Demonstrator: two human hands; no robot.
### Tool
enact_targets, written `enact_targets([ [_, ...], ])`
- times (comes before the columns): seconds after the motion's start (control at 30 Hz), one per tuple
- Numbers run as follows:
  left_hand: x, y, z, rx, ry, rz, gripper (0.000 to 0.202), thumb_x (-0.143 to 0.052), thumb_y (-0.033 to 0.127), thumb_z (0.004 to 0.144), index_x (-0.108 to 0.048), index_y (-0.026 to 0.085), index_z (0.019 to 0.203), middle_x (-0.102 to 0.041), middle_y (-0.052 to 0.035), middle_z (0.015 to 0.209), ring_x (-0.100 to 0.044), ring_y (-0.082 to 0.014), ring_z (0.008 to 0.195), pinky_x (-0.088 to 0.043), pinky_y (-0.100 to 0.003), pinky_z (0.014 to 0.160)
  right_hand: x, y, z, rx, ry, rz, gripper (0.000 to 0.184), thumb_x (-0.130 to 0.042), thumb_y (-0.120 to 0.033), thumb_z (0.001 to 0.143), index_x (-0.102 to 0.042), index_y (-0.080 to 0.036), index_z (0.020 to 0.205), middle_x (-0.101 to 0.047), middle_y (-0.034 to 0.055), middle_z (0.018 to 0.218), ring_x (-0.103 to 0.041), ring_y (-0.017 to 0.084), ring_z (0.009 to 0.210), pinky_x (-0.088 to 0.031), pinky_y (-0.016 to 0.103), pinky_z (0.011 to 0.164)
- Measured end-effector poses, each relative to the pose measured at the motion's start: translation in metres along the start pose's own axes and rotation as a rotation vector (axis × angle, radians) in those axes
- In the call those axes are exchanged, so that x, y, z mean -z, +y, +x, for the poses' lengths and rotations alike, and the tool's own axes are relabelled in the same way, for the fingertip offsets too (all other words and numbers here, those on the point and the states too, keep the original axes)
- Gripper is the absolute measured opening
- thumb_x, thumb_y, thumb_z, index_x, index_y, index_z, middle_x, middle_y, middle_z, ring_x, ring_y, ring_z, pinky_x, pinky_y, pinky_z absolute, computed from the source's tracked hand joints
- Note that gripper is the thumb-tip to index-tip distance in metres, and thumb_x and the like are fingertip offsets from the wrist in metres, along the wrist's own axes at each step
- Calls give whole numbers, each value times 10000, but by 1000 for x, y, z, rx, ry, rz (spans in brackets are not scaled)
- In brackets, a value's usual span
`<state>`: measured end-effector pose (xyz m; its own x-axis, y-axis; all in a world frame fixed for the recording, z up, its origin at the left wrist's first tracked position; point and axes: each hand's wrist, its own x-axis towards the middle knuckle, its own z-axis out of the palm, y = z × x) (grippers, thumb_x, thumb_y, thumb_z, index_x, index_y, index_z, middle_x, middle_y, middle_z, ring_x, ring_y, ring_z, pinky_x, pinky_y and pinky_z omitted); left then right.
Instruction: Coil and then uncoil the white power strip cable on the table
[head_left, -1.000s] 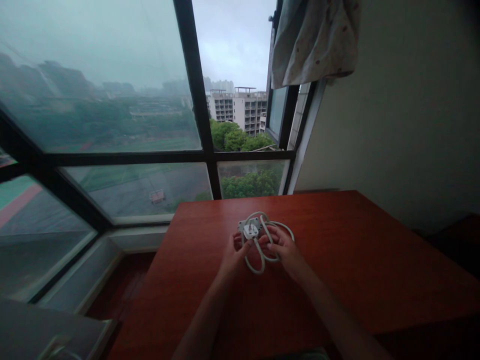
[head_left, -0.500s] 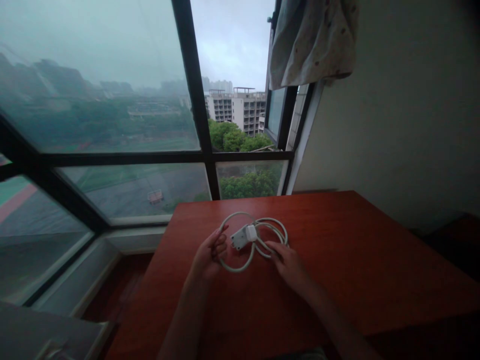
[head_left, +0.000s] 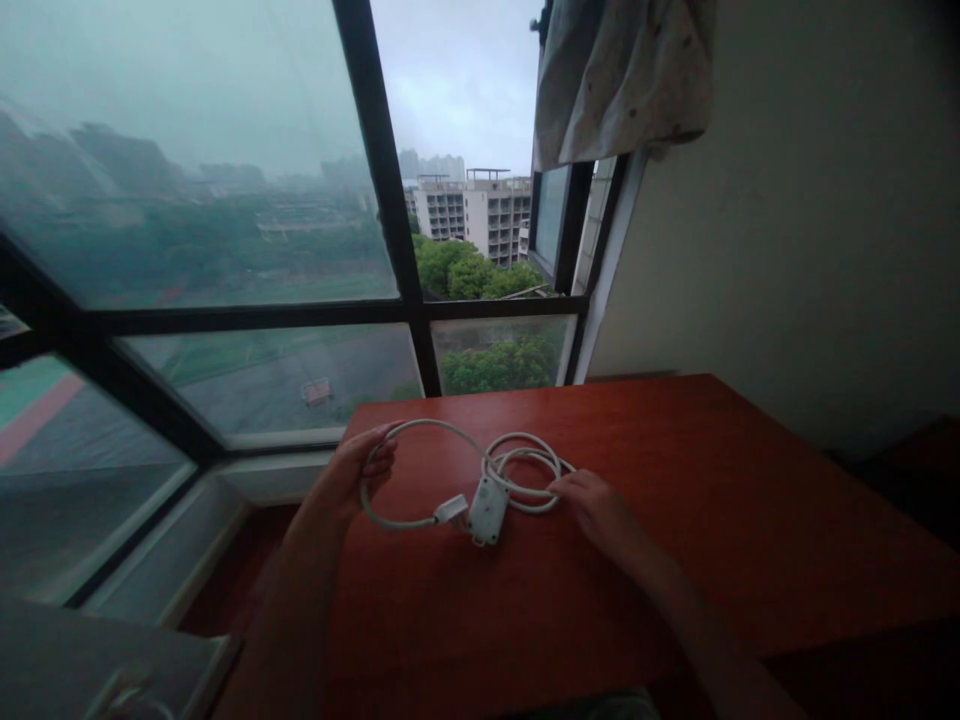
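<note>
A white cable [head_left: 429, 424] lies partly coiled above the reddish-brown table [head_left: 675, 560]. My left hand [head_left: 358, 468] is closed around the outer bend of a wide loop at the left. From that loop the cable runs down to a small white plug [head_left: 451, 509]. Beside the plug is a pale grey-white boxy block [head_left: 488, 509], whose exact kind I cannot tell. My right hand [head_left: 600, 505] pinches the right edge of the smaller coils with thumb and fingers.
Behind the table stands a dark-framed window [head_left: 247, 318], its right pane swung out. A spotted curtain [head_left: 622, 90] hangs at the upper right beside a plain wall [head_left: 795, 240]. A white ledge [head_left: 112, 650] is at the lower left.
My left hand has moved left, drawing its loop wider. The plug has come away from the block to its left, and the block has turned. My right hand has shifted slightly right.
</note>
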<state>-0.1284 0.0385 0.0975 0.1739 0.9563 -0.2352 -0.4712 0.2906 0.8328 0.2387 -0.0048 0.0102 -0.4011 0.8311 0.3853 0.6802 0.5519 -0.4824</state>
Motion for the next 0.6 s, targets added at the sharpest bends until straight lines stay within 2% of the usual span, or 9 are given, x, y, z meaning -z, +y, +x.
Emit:
enact_targets([
  [0.07,8,-3,5,-71,82,169,188,-695,221,728,-605,126,863,-438,67,573,-270,-2,381,-186,-97,335,3,7,3,7,33,-23,400,-436,-11,818,-715,-226,1007,-692,76,1008,-603,199,969,-493,365,875],
  [0.17,21,-8,12,-127,154,376,350,-743,294,661,-639,112,942,-486,52,589,-307,-17,394,-180,-129,361,7,15,9,10,76,-44,366,-462,-22,813,-730,-235,944,-693,71,1012,-599,204,987,-488,383,887],
  [0.23,28,-10,18,-157,189,537,409,-725,362,662,-657,108,976,-495,45,590,-336,-35,402,-198,-152,380,10,18,13,1,82,-44,373,-474,-9,792,-733,-240,928,-695,65,1021,-602,205,993,-483,392,896],
  [0.33,35,-13,29,-278,282,980,338,-612,381,739,-686,133,956,-542,17,592,-449,-98,468,-314,-194,439,11,18,19,-35,96,-15,360,-487,-7,780,-728,-235,919,-698,58,1023,-613,200,983,-478,396,910],
  [0.4,37,-17,36,-351,338,1226,256,-554,318,765,-700,153,894,-614,-23,642,-553,-162,599,-417,-246,552,12,16,22,-64,121,20,304,-513,-43,797,-717,-227,928,-699,57,1018,-616,199,979,-479,396,913],
  [0.47,35,-24,41,-383,367,1325,198,-551,248,749,-702,162,844,-671,-67,753,-605,-224,776,-461,-313,714,12,11,25,-88,150,48,249,-545,-84,809,-703,-218,947,-696,61,1015,-615,204,979,-481,398,908],
  [0.6,15,-45,40,-482,411,1430,262,-564,191,742,-694,165,968,-645,-133,1045,-550,-302,1057,-393,-408,946,14,2,32,-87,211,40,206,-588,-114,793,-700,-228,924,-668,62,1009,-591,221,991,-474,414,904],
])
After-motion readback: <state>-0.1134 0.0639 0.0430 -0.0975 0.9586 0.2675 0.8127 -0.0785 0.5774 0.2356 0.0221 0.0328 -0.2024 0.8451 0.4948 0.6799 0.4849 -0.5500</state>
